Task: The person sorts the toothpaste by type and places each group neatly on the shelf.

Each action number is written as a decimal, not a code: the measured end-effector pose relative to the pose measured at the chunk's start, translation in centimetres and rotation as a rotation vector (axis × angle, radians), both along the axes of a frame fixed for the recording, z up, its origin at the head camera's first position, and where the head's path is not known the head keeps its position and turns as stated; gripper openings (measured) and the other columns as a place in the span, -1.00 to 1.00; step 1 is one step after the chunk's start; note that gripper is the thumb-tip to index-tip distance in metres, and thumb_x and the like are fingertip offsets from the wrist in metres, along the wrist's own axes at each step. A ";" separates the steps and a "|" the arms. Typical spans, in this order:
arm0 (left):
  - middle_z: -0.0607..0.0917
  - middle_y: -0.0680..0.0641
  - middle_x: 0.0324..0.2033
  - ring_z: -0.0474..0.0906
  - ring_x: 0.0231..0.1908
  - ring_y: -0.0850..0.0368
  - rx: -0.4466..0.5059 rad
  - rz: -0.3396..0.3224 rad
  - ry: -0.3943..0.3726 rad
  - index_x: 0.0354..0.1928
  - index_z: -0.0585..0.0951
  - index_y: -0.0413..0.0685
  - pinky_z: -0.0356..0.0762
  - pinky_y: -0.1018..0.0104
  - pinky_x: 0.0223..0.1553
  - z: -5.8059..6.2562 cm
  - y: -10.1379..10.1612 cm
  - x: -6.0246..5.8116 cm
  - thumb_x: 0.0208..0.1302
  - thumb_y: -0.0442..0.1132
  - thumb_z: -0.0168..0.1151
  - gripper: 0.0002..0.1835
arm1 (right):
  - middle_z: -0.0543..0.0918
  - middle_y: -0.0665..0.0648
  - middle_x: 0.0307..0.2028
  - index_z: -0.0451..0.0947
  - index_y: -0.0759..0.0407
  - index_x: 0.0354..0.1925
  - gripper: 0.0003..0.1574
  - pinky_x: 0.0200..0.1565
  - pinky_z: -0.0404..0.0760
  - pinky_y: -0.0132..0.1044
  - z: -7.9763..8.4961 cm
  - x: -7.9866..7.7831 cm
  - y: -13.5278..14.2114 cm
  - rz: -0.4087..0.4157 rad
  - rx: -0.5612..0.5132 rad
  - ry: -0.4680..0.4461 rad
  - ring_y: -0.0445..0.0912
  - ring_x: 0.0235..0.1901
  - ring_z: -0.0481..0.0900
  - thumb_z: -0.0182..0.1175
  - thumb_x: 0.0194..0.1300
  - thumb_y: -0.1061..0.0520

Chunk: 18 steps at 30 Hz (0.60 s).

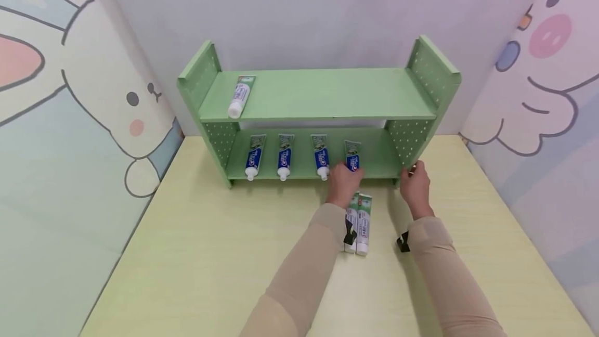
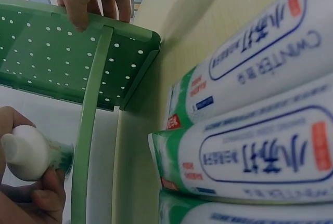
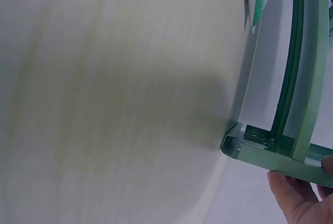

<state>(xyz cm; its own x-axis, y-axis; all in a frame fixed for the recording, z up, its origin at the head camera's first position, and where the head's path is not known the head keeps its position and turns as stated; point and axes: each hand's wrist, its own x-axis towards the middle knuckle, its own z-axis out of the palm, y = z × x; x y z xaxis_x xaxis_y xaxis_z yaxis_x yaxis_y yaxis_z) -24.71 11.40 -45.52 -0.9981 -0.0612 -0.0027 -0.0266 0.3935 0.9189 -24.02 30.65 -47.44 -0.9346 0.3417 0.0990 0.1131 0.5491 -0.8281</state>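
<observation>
A blue-and-green toothpaste tube [image 1: 352, 151] lies on the lower level of the green shelf rack [image 1: 309, 92], cap end toward the front. My left hand [image 1: 343, 183] pinches it by the cap end; the left wrist view shows the white cap [image 2: 26, 154] between thumb and fingers. At the rack's right side panel, my right hand [image 1: 415, 187] grips the lower front edge, and in the right wrist view the fingers [image 3: 283, 193] sit against that panel. Three matching tubes [image 1: 321, 155] stand in a row to the left on the same level.
On the upper level, a white-and-green toothpaste tube [image 1: 240, 96] lies at the left. Several more white-and-green tubes [image 1: 363, 225] lie side by side on the pale wooden table [image 1: 187, 254], under my left forearm. Walls with cartoon animals [image 1: 112, 82] enclose the table.
</observation>
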 end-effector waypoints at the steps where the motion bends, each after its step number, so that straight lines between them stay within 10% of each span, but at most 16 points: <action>1: 0.56 0.01 -0.49 0.50 -0.56 0.17 -0.008 0.001 0.005 -0.32 0.54 -0.12 0.52 0.32 -0.55 0.0 0.0 -0.1 0.18 -0.05 0.36 -0.70 | 0.37 0.47 0.16 0.14 0.42 0.29 -0.45 -0.01 0.52 0.08 0.0 0.0 0.0 -0.001 0.000 0.001 0.27 0.12 0.41 -0.24 0.55 0.06; 18: 0.52 -0.01 -0.58 0.41 -0.65 0.17 -0.011 -0.019 -0.007 -0.43 0.48 -0.06 0.44 0.28 -0.63 0.2 0.8 -2.1 0.21 -0.07 0.32 -0.73 | 0.38 0.48 0.16 0.17 0.42 0.26 -0.49 0.00 0.53 0.09 0.1 0.0 -0.3 -0.017 -0.014 0.004 0.28 0.14 0.41 -0.20 0.54 0.08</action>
